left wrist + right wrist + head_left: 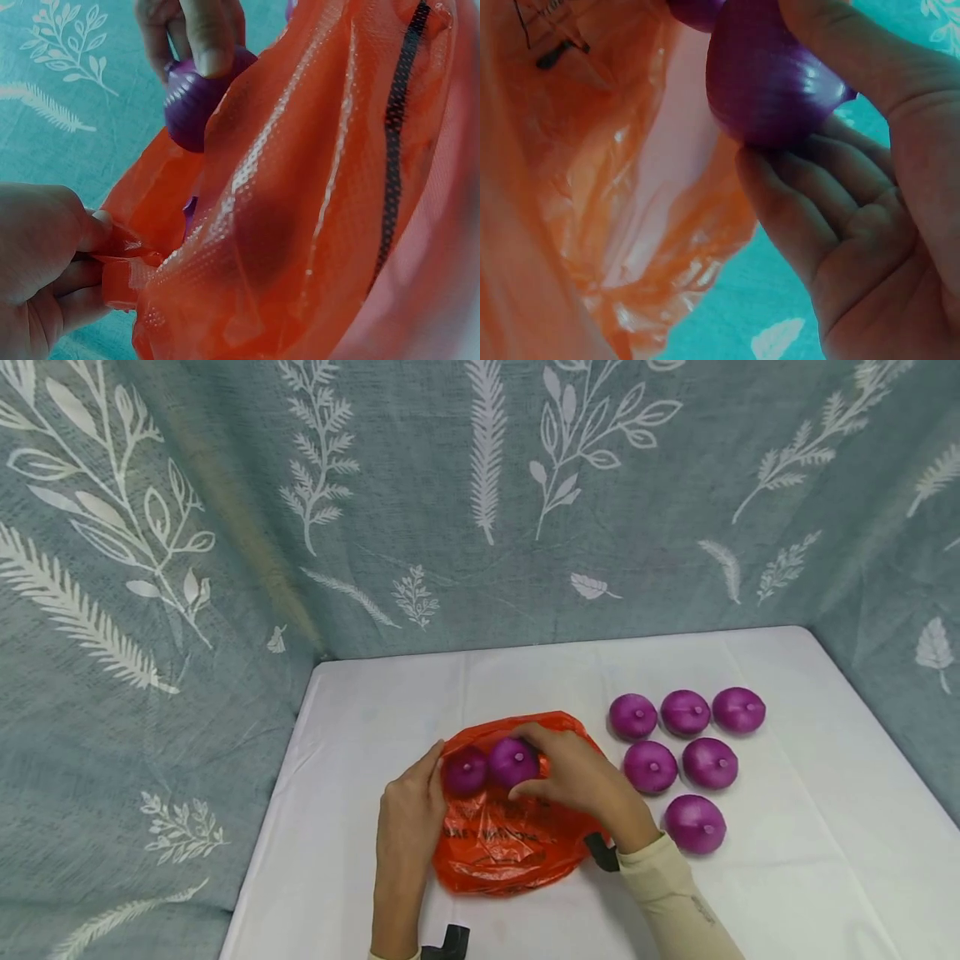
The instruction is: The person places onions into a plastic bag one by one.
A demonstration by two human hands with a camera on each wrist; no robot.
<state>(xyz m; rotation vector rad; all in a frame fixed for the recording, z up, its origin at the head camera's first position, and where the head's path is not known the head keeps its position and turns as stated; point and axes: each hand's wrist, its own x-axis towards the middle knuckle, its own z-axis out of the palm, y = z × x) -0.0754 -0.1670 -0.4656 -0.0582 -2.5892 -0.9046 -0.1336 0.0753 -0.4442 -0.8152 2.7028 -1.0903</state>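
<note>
An orange-red plastic bag [495, 852] with dark print lies on the white table, its mouth spread wide. My left hand [408, 814] pinches the bag's left rim between thumb and fingers, as the left wrist view shows. In my right hand [573, 772] is a purple onion [513, 762], held between thumb and fingertips at the bag's mouth. Beside it, another purple onion [466, 771] sits within the bag opening. The left wrist view shows the held onion [191, 105] above the bag's edge. In the right wrist view fingers and thumb grip the onion [769, 82].
Several more purple onions stand in loose rows on the table right of the bag, the nearest onion [695, 824] close to the right forearm. A leaf-patterned green-blue cloth [420, 510] hangs behind and along the sides of the white table [360, 718].
</note>
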